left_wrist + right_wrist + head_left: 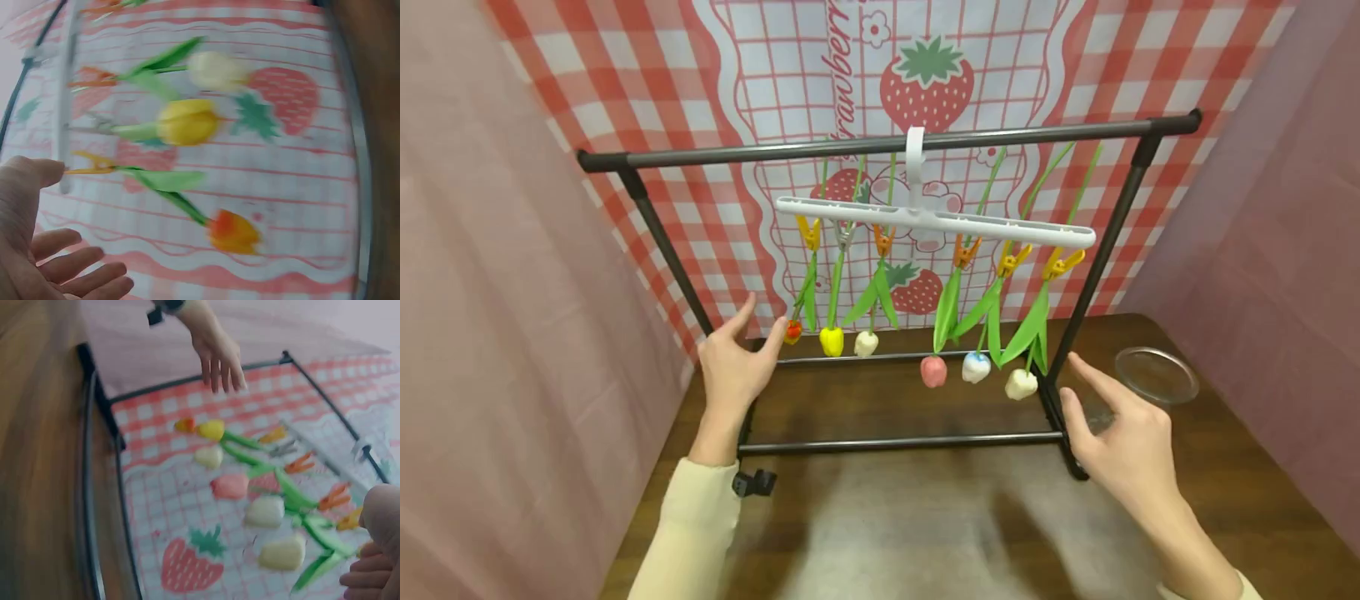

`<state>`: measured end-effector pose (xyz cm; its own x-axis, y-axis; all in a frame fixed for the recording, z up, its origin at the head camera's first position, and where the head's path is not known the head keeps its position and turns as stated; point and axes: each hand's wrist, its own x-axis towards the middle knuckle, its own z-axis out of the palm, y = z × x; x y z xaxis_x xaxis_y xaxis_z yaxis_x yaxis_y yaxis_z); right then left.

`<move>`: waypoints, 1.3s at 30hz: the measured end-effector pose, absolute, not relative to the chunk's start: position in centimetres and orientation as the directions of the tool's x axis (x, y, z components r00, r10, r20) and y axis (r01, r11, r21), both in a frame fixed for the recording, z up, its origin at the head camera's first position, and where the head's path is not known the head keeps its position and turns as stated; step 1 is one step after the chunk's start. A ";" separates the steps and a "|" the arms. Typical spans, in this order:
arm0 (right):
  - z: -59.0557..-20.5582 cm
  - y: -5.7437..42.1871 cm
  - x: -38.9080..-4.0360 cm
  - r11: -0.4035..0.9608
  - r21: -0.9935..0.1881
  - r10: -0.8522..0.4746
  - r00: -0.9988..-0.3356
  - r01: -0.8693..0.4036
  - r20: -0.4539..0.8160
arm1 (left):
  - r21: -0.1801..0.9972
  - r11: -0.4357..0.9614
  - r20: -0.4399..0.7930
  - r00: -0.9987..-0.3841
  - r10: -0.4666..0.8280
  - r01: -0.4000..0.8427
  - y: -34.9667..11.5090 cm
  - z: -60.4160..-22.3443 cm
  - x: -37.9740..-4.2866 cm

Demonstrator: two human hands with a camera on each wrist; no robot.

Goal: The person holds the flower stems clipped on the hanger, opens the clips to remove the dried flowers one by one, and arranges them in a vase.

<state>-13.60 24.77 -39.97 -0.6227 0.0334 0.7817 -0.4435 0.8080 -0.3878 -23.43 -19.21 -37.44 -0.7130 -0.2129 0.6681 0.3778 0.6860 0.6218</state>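
Note:
A white clip hanger (1000, 226) hangs by its hook from the rail of a black rack, slightly lower on the right. Coloured clips along it hold several artificial tulips upside down: an orange-red tulip (793, 332), a yellow tulip (832, 342), a pink tulip (933, 372), a blue-and-white tulip (976, 367), and cream ones at either side of the middle. Beside the orange-red bloom is my left hand (737, 367), fingers spread and holding nothing. My right hand (1123, 433) is by the rack's right post, thumb and forefinger apart, likewise holding nothing.
The black rack (1037, 135) stands on a brown wooden table (910, 517), its two lower bars crossing near the tabletop. Right of it lies a clear round dish (1156, 375). A red-checked strawberry cloth (647, 75) hangs behind, with pink curtains (512, 292) at both sides.

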 end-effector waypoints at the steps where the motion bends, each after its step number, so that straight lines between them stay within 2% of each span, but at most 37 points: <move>1: -39.8 24.5 -13.7 0.798 -0.386 0.038 -0.601 -0.462 0.798 | 0.640 0.666 0.661 -0.717 -0.222 0.384 -19.0 -36.6 -23.9; 7: -38.3 22.0 -14.8 0.700 -0.410 0.041 -0.541 -0.585 0.840 | 0.755 0.542 0.560 -0.793 -0.242 0.368 -17.2 -33.2 -27.4; 11: -37.4 19.8 -15.7 0.644 -0.427 -0.002 -0.559 -0.636 0.829 | 0.805 0.499 0.492 -0.832 -0.258 0.321 -15.9 -32.0 -29.5; 15: -37.1 17.3 -16.9 0.614 -0.425 -0.068 -0.581 -0.665 0.811 | 0.830 0.477 0.458 -0.842 -0.286 0.289 -14.8 -31.5 -30.9; 19: -37.1 14.1 -18.3 0.548 -0.442 -0.138 -0.598 -0.710 0.789 | 0.829 0.479 0.462 -0.834 -0.302 0.286 -14.0 -31.1 -31.8; 25: -37.3 9.1 -21.4 0.447 -0.523 -0.251 -0.664 -0.725 0.705 | 0.840 0.456 0.480 -0.795 -0.371 0.295 -13.2 -30.8 -32.8; 34: -37.2 2.9 -26.2 0.406 -0.566 -0.333 -0.693 -0.717 0.639 | 0.828 0.449 0.523 -0.753 -0.400 0.337 -12.7 -30.6 -32.9; 39: -36.5 0.5 -27.8 0.443 -0.569 -0.332 -0.716 -0.693 0.614 | 0.813 0.460 0.550 -0.730 -0.405 0.357 -12.5 -30.4 -32.6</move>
<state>-27.82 0.53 -36.49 -0.7165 -0.3316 0.6137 -0.6926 0.4430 -0.5692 -32.60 -12.46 -30.39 -0.7299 -0.4054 0.5503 0.3573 0.4601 0.8128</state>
